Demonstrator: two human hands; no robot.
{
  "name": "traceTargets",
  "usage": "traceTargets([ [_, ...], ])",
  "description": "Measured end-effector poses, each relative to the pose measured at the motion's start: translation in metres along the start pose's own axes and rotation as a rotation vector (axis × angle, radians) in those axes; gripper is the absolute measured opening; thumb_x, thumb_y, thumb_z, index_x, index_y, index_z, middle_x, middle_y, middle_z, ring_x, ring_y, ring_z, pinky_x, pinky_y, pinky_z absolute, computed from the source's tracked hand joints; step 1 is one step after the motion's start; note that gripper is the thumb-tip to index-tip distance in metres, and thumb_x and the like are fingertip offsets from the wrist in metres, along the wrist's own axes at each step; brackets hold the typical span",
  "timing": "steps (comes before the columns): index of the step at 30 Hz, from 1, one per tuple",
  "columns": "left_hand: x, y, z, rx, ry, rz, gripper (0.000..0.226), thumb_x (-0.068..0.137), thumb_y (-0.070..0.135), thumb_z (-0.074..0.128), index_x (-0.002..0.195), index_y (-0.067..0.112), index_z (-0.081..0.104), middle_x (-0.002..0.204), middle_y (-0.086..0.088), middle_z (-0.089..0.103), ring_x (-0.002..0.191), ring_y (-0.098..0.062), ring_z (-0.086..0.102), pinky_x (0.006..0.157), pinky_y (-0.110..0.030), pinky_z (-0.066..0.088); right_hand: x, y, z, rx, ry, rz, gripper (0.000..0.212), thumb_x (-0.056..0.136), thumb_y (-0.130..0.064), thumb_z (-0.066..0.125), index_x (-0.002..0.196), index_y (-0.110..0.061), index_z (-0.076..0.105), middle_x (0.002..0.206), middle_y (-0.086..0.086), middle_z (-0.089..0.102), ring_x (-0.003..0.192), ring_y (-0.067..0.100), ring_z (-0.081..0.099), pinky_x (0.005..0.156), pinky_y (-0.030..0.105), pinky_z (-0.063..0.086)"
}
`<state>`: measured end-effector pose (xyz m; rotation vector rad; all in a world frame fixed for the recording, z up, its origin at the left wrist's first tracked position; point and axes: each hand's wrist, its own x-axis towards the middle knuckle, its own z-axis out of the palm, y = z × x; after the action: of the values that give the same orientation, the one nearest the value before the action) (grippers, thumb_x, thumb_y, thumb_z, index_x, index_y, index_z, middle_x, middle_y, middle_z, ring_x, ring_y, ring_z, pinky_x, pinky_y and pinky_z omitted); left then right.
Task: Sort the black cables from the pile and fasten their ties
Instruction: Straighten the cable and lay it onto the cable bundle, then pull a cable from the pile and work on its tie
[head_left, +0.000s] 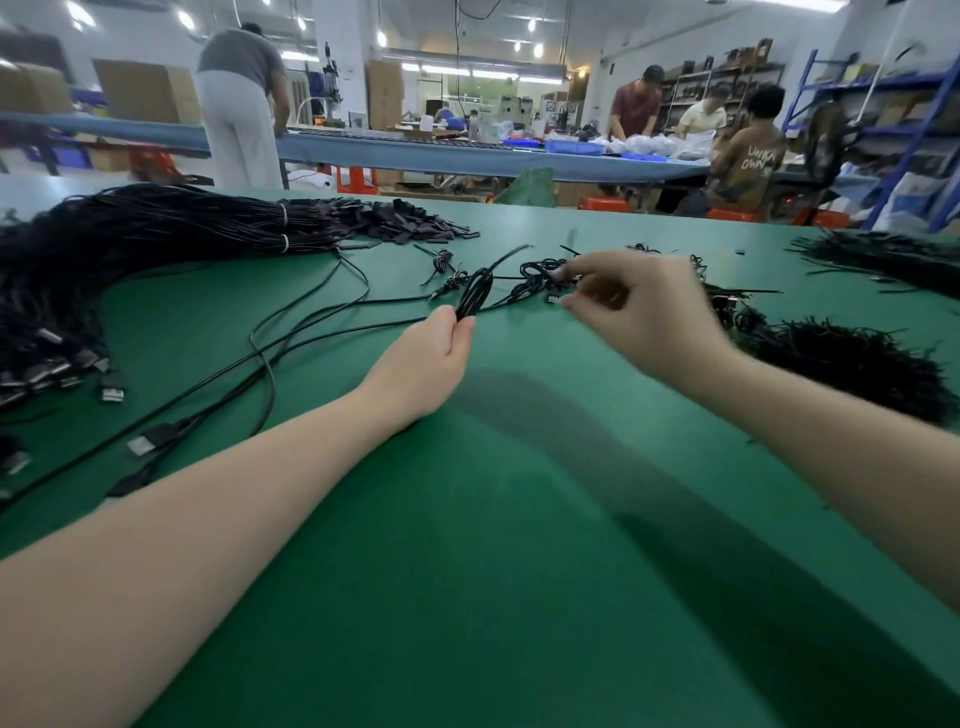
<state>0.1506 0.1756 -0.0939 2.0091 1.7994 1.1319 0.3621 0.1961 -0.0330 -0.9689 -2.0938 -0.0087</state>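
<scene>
Now keep your left hand (434, 353) pinching the coiled black cable (474, 295) tight, just above the green table (519, 519), so the loops stay together. Your right hand (631, 306) has curled fingers at the small tangle of cables (537, 283); it is blurry, so go slow with the tie. Far back, a blue tray (574, 147) holds things too small to tell

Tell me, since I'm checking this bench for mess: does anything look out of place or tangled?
Mostly orderly. The left hand pinches a coiled cable; the blurred right hand reaches the small knotted cables. A few loose long cables sprawl crossed over the green mat, apart from the tied bundle.
</scene>
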Motion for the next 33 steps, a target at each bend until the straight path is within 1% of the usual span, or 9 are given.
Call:
traceTargets([
  [3,0.0,0.001,-0.001,0.021,-0.02,0.006,0.033,0.103,0.037,0.032,0.083,0.01,0.036,0.076,-0.012,0.053,0.066,-0.029,0.045,0.061,-0.042,0.036,-0.003,-0.025,0.046,0.118,0.007,-0.073,0.009,0.086,-0.017,0.069,0.091,-0.015,0.076,0.077,-0.009,0.069,0.064,0.004,0.058,0.069,0.023,0.052],
  [7,0.0,0.0,0.002,0.141,-0.059,-0.001,0.03,0.102,0.038,0.032,0.08,0.019,0.032,0.08,-0.006,0.048,0.072,-0.03,0.046,0.061,-0.037,0.029,-0.009,-0.024,0.078,0.298,0.118,0.038,0.007,0.085,-0.013,0.069,0.088,-0.012,0.075,0.079,-0.008,0.071,0.071,0.002,0.06,0.068,0.014,0.048],
  [11,0.002,-0.001,0.006,0.196,-0.085,0.028,0.029,0.102,0.04,0.031,0.088,0.015,0.036,0.085,-0.005,0.049,0.076,-0.029,0.046,0.064,-0.038,0.033,-0.013,-0.014,0.084,0.457,0.132,0.13,0.008,0.084,-0.012,0.071,0.085,-0.02,0.07,0.078,-0.014,0.07,0.075,-0.003,0.067,0.067,0.013,0.05],
  [16,0.003,-0.002,0.008,0.196,-0.053,0.012,0.033,0.103,0.039,0.031,0.073,0.024,0.027,0.075,-0.002,0.047,0.07,-0.031,0.047,0.059,-0.037,0.03,-0.013,-0.011,0.087,0.39,0.067,0.117,0.015,0.091,-0.026,0.063,0.08,-0.023,0.073,0.068,-0.016,0.062,0.061,0.001,0.052,0.052,0.011,0.034],
  [21,0.002,-0.002,0.007,0.191,-0.074,0.019,0.031,0.102,0.041,0.03,0.08,0.021,0.033,0.081,-0.004,0.052,0.072,-0.032,0.05,0.062,-0.039,0.037,-0.013,-0.011,0.085,0.351,0.094,0.087,0.014,0.09,-0.024,0.064,0.079,-0.019,0.072,0.071,-0.012,0.055,0.067,0.003,0.05,0.058,0.011,0.034],
  [26,0.002,-0.003,0.007,0.221,-0.071,0.011,0.033,0.102,0.04,0.027,0.073,0.024,0.029,0.073,0.003,0.048,0.064,-0.022,0.048,0.055,-0.036,0.029,-0.015,-0.014,0.083,0.34,0.104,0.083,0.011,0.089,-0.022,0.066,0.081,-0.018,0.073,0.069,-0.015,0.055,0.067,0.006,0.052,0.059,0.01,0.035],
  [28,0.001,-0.002,0.007,0.214,-0.071,0.014,0.033,0.102,0.04,0.029,0.075,0.022,0.032,0.072,0.003,0.048,0.065,-0.024,0.049,0.055,-0.037,0.03,-0.016,-0.014,0.083,0.364,0.12,0.096,0.01,0.088,-0.021,0.067,0.081,-0.019,0.074,0.068,-0.017,0.056,0.065,0.004,0.051,0.059,0.01,0.036],
  [30,0.001,-0.002,0.006,0.195,-0.083,0.009,0.033,0.102,0.042,0.029,0.082,0.017,0.037,0.075,0.001,0.05,0.071,-0.028,0.051,0.059,-0.039,0.035,-0.016,-0.014,0.083,0.406,0.116,0.114,0.01,0.088,-0.021,0.067,0.082,-0.019,0.075,0.067,-0.019,0.056,0.063,0.002,0.05,0.058,0.01,0.035],
  [33,0.0,0.0,0.003,0.157,-0.119,0.009,0.037,0.101,0.046,0.028,0.101,0.015,0.049,0.096,-0.005,0.061,0.088,-0.03,0.056,0.077,-0.043,0.046,-0.016,-0.016,0.083,0.48,0.089,0.124,0.009,0.088,-0.02,0.067,0.086,-0.02,0.076,0.071,-0.018,0.058,0.064,0.0,0.05,0.056,0.01,0.035],
])
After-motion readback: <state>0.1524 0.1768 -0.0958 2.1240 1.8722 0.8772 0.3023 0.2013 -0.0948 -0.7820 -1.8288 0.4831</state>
